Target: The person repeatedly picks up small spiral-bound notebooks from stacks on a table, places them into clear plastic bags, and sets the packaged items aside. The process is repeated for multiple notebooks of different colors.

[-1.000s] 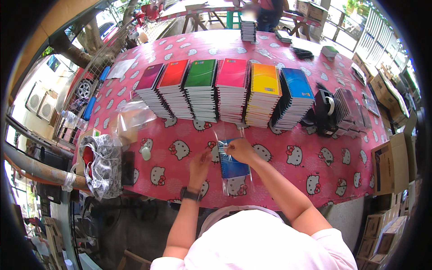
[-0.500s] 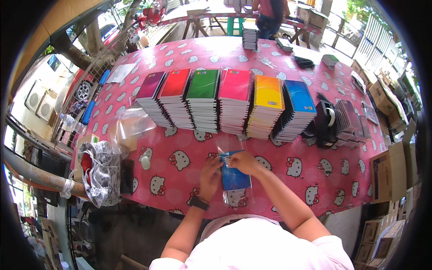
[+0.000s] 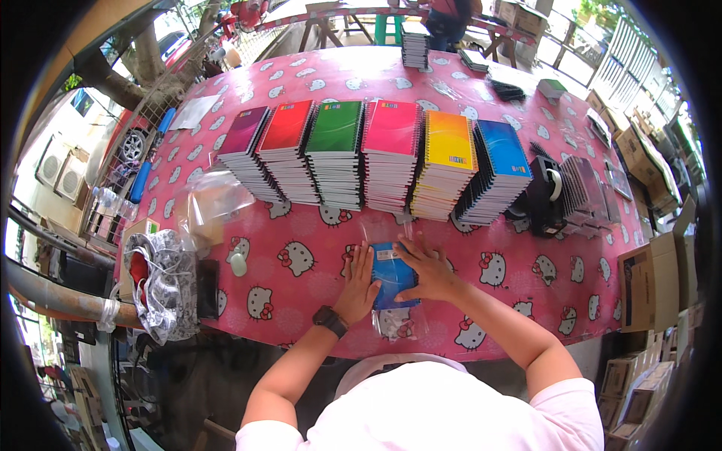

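A blue notebook (image 3: 395,284) lies flat on the pink patterned tablecloth in front of me, with clear plastic film (image 3: 382,325) showing past its near and far ends. My left hand (image 3: 356,289) rests along its left edge, fingers stretched out. Across its right side and upper corner spreads my right hand (image 3: 427,272), fingers apart and flat. A small white label shows on the cover between the hands. Beyond them stands a row of spiral notebook stacks: purple (image 3: 244,132), red (image 3: 286,128), green (image 3: 335,128), pink (image 3: 391,128), yellow (image 3: 448,146) and blue (image 3: 504,148).
Right of the row stand a black tape dispenser (image 3: 544,203) and a stack of dark spiral-bound pieces (image 3: 577,194). Clear plastic bags (image 3: 218,197), a pale rounded object (image 3: 238,264) and a patterned cloth bag (image 3: 164,289) lie left. An open cardboard box (image 3: 639,292) sits at the right edge.
My right hand has gone from a pinch over the notebook's top to lying spread on its right side. My left hand has flattened along the left edge. The view has shifted slightly.
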Demonstrator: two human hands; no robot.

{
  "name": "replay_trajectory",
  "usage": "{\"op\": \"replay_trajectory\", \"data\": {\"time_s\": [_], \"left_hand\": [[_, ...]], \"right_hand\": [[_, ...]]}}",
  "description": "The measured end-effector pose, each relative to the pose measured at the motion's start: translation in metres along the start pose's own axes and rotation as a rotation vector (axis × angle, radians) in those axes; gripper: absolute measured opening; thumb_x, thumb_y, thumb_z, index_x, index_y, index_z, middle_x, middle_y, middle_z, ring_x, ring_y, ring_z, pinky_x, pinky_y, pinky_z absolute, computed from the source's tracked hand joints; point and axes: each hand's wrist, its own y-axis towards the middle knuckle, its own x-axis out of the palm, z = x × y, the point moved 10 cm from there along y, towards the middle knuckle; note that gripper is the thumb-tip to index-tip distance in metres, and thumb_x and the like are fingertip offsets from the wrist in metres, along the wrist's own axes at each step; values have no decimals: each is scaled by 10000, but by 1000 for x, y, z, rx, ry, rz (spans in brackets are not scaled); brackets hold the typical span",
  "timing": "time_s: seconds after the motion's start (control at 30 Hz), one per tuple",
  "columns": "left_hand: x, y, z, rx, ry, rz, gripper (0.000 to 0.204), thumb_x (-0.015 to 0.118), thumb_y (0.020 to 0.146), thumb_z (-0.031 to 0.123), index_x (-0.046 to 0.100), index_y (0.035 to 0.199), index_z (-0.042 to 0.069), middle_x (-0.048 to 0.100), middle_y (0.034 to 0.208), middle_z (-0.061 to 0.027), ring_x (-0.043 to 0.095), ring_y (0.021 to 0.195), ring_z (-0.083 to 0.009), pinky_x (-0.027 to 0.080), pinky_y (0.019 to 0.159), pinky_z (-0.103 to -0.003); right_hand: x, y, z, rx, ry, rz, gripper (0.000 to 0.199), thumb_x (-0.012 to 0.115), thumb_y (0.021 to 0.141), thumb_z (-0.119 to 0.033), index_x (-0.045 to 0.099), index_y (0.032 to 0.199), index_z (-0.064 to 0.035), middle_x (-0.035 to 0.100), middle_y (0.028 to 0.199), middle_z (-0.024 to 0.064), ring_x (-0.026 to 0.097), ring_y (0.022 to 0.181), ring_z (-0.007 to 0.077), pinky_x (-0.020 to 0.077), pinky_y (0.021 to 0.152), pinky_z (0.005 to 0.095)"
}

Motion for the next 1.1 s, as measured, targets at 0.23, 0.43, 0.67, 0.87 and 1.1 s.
{"op": "replay_trajectory", "data": {"time_s": [0.23,0.43,0.67,0.87,1.1], "left_hand": [[4,3,1,-59,158,-97,616,495,873,426,296,1408,195,72,1513,-114,22,1357,-458,76,1031,-645],[6,23,5,-153,241,-184,683,639,721,546,438,1326,300,135,1509,-56,37,1349,-468,92,1011,-672],[-3,21,8,-153,272,-173,716,646,714,556,428,1342,291,142,1508,-57,45,1342,-481,106,1013,-667],[4,28,7,-133,272,-184,726,632,722,571,409,1354,293,147,1507,-63,56,1343,-478,94,1024,-656],[1,21,1,-163,284,-185,739,644,711,570,408,1354,294,157,1502,-69,64,1347,-467,115,1023,-659]], "right_hand": [[12,9,-12,66,40,9,1155,736,524,-624,192,1444,-183,88,1517,84,68,1356,455,139,997,679],[10,8,-9,67,112,134,1262,767,503,-585,76,1453,-124,30,1518,115,44,1353,470,126,995,687],[-108,-83,101,103,185,864,633,736,643,-378,524,1141,-51,520,1162,156,484,1048,326,363,917,462],[-177,-243,341,1027,76,1084,381,599,833,-395,670,936,-35,655,899,153,592,904,307,429,845,387],[-179,-204,352,536,790,1175,212,718,782,-226,683,832,-22,639,754,17,564,709,84,415,679,217]]}}
